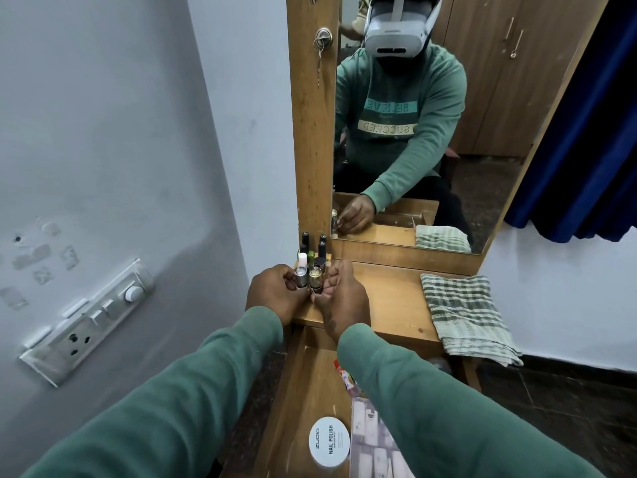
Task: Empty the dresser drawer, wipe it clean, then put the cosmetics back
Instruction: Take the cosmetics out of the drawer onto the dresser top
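1. Your left hand, at the centre of the frame, has its fingers curled round a silver-capped bottle. Your right hand, just beside it, curls round a gold-capped bottle. The two bottles are upright and touch each other.
2. You hold both at the left end of the dresser top. Your fingers hide their bases, so you cannot tell whether they already rest on the wood.
3. Just behind your hands, more bottles stand upright in a tight group in the back left corner of the top, beside the mirror.
4. At the bottom centre of the frame the drawer is pulled open. It still holds a white tub marked nail polish, a clear pack to the right of the tub, and a small colourful item partly under your right sleeve.
5. A striped cloth lies folded at the right end of the top, well apart from the bottles, with its lower edge hanging over the front.
6. You look to be part-way through emptying: the small bottles are out, while the tub, the pack and the colourful item remain. Wiping the drawer has likely not begun, and putting the cosmetics back comes last.
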### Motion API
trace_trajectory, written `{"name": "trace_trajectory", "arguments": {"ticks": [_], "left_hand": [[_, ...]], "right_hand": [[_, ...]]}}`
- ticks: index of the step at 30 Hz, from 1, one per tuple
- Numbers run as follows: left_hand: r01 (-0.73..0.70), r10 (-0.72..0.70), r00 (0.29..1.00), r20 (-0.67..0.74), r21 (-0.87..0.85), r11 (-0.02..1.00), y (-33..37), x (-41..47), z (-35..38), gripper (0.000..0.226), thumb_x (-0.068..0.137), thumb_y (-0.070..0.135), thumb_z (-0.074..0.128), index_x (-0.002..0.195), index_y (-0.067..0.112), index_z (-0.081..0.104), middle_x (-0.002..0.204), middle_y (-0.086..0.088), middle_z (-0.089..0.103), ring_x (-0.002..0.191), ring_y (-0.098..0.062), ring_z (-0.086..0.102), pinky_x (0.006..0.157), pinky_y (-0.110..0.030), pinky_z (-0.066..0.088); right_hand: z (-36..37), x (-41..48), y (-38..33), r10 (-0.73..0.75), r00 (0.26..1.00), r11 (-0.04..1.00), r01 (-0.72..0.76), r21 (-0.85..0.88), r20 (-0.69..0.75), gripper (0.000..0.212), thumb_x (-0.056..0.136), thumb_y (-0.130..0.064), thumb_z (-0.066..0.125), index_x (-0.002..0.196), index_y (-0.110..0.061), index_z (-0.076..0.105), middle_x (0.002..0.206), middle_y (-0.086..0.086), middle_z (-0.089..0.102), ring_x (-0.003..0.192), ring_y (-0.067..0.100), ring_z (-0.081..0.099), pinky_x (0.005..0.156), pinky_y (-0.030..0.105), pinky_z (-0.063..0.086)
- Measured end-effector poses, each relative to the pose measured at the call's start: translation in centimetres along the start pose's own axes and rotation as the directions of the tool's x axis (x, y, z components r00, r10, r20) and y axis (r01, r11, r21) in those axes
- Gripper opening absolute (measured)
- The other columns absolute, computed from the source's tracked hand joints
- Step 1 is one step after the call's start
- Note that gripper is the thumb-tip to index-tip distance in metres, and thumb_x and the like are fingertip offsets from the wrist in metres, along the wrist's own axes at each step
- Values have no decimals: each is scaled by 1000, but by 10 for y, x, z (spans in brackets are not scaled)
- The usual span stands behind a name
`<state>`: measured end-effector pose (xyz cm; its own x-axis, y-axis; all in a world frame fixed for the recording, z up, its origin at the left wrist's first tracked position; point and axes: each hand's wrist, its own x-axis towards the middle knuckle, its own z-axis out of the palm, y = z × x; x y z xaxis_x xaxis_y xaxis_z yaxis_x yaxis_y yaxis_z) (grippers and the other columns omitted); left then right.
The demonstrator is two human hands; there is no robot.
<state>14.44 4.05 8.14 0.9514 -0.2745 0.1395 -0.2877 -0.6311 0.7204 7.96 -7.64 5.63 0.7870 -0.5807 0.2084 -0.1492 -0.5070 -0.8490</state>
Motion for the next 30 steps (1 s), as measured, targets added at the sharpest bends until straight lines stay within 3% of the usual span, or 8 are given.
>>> {"name": "trace_trajectory", "arguments": {"ticks": [5, 9, 15, 18, 21, 25, 28, 30], "left_hand": [[-4, 4, 1000, 14, 27, 1000, 3, -2, -1, 15, 81, 23, 84, 88, 22, 71, 75, 8, 67, 72, -13, 62, 70, -30, 54], [13, -13, 1000, 27, 29, 1000, 2, -6, 1, 30, 82, 25, 85, 107, 18, 70, 84, 6, 66, 75, -12, 60, 66, -25, 47], [24, -24, 1000, 16, 5, 1000, 0, -23, 1, 64, 79, 24, 88, 136, 20, 57, 116, -5, 67, 97, -24, 63, 87, -34, 58], [-41, 41, 999, -4, 27, 999, -3, -39, 1, 68, 78, 26, 88, 136, 23, 53, 124, -3, 61, 106, -23, 60, 95, -39, 57], [-242, 247, 969, -13, 147, 959, -9, -66, 1, 46, 83, 29, 81, 123, 23, 59, 120, 0, 59, 108, -21, 55, 96, -36, 53], [-639, 562, 763, 319, 235, 733, -17, -104, 1, 23, 82, 36, 61, 95, 17, 65, 95, -4, 67, 91, -29, 61, 78, -41, 52], [-698, 448, 682, 579, 333, 634, -22, -122, 7, 37, 77, 47, 63, 103, 21, 67, 102, -3, 72, 97, -30, 64, 85, -37, 49], [-703, 330, 661, 674, 403, 585, -30, -128, 11, 54, 73, 64, 66, 113, 28, 62, 112, 3, 69, 107, -23, 60, 99, -39, 44]], "right_hand": [[-2, -4, -2, 16, 1000, 1000, -16, 13, 1, 58, 76, -9, 87, 112, -27, 45, 90, -6, 62, 76, 10, 62, 73, 23, 58], [-11, -11, 0, 27, 999, 1000, -27, -1, 26, 59, 77, -9, 88, 111, -28, 43, 90, -12, 59, 78, 5, 58, 77, 24, 58], [-34, -23, 9, 34, 993, 999, -35, 5, 114, 47, 79, -8, 85, 104, -28, 50, 99, -8, 63, 91, 13, 62, 85, 32, 60], [-47, -35, 19, -49, 985, 997, 59, -52, 166, 42, 82, -12, 83, 103, -32, 53, 100, -10, 63, 92, 12, 62, 84, 35, 60], [-63, -56, 29, -199, 957, 958, 235, -162, 211, 31, 88, -16, 77, 106, -32, 57, 105, -13, 63, 95, 10, 61, 82, 31, 56], [-76, -85, 38, -383, 840, 819, 501, -280, 383, 13, 90, -18, 68, 98, -24, 61, 101, -7, 63, 94, 17, 54, 77, 34, 45], [-78, -106, 45, -351, 749, 759, 579, -298, 562, 6, 86, -22, 65, 92, -23, 63, 97, -4, 67, 95, 21, 55, 81, 37, 44], [-79, -119, 47, -287, 699, 711, 614, -344, 655, 18, 84, -34, 67, 100, -26, 62, 106, -5, 67, 104, 21, 54, 90, 37, 38]]}}
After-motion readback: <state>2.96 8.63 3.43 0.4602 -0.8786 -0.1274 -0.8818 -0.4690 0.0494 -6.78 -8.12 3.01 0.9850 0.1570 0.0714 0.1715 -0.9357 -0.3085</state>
